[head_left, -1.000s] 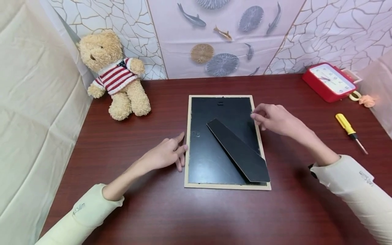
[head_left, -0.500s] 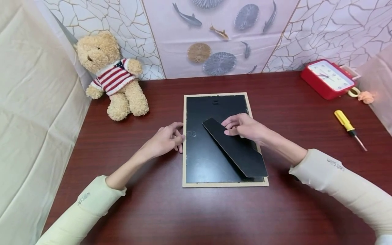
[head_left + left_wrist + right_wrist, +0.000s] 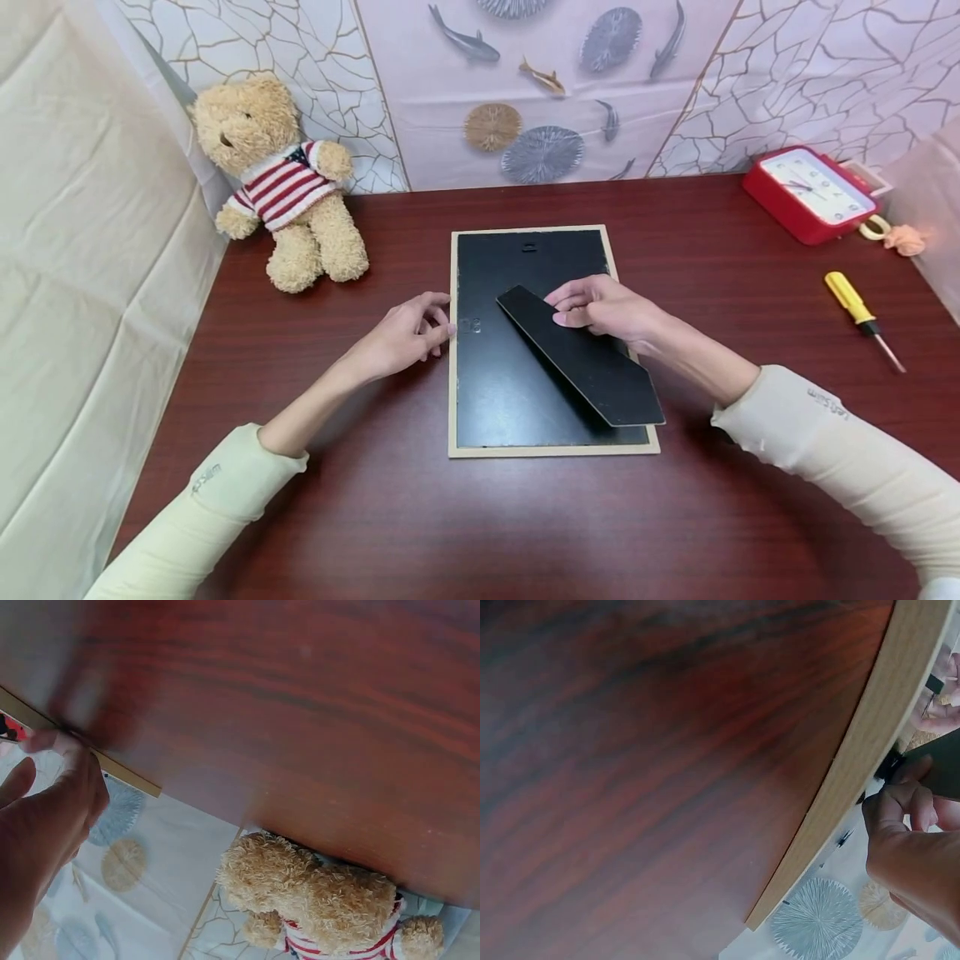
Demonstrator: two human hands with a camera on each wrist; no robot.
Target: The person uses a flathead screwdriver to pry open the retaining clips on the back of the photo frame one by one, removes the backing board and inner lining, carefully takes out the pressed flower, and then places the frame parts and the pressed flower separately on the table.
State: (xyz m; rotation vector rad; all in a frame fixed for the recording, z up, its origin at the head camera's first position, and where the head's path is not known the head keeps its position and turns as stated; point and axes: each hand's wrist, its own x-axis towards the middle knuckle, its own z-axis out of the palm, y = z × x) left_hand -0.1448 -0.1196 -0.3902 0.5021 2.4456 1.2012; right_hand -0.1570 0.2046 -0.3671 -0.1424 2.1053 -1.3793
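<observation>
A picture frame [image 3: 480, 454] lies on the table with its black back upward and a thin pale wooden border. Hinged across that back is a black easel stand [image 3: 600, 375], its wide lower end raised off the backing. My right hand [image 3: 611, 312] pinches the stand's right edge, thumb on top and fingers beneath. At the left border, my left hand [image 3: 401, 333] touches the frame with loosely bent fingers and thumb. In the left wrist view, the index finger of that hand [image 3: 56, 802] meets the frame's wooden edge [image 3: 127, 772].
A teddy bear [image 3: 288, 183] in a striped sweater sits at the back left. At the back right lies a red alarm clock [image 3: 810, 196], with a yellow-handled screwdriver [image 3: 862, 317] nearer on the right. A patterned cloth [image 3: 525, 92] hangs behind the dark red table [image 3: 510, 533].
My right hand has moved from the frame's right border onto the stand and gripped it. The stand's lower end has risen slightly. The frame has shifted a little left; my left hand stays beside it.
</observation>
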